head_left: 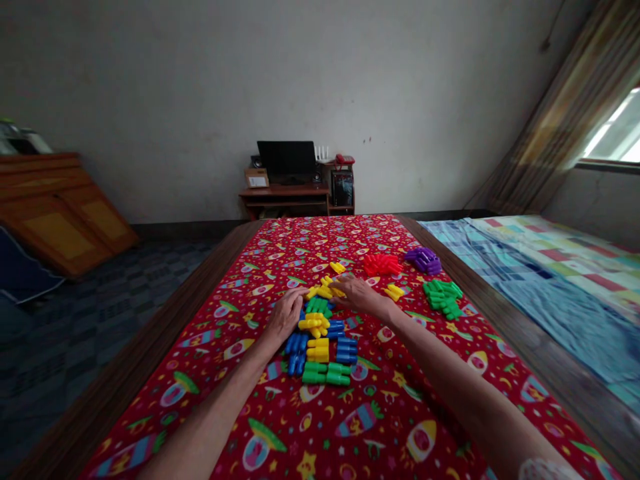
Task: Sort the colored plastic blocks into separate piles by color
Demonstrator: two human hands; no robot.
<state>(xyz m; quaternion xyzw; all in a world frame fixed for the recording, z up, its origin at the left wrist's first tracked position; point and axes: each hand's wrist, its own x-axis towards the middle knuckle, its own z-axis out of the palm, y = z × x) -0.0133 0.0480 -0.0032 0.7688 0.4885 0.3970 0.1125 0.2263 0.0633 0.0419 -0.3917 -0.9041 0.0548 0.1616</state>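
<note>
My left hand (289, 311) rests on its side at the left edge of the pile, fingers stretched loosely against yellow building blocks (313, 292). At the pile's far right side, my right hand (359, 295) has its fingertips closed around a yellow building block (337, 289); the fingers partly hide it. Green blocks (318, 307) lie between the hands. Nearer me are a yellow cluster (315, 324), blue blocks (297, 352), more blue blocks (347, 349), a yellow block (318, 350) and a row of green blocks (326, 373). They are bullet-shaped plastic pieces.
Sorted heaps of red blocks (383, 265), purple blocks (424, 261) and green blocks (443, 298) lie to the right. Loose yellow blocks (395, 292) sit beyond my right wrist, another yellow block (337, 267) farther back. A red patterned cloth (220, 400) covers the table.
</note>
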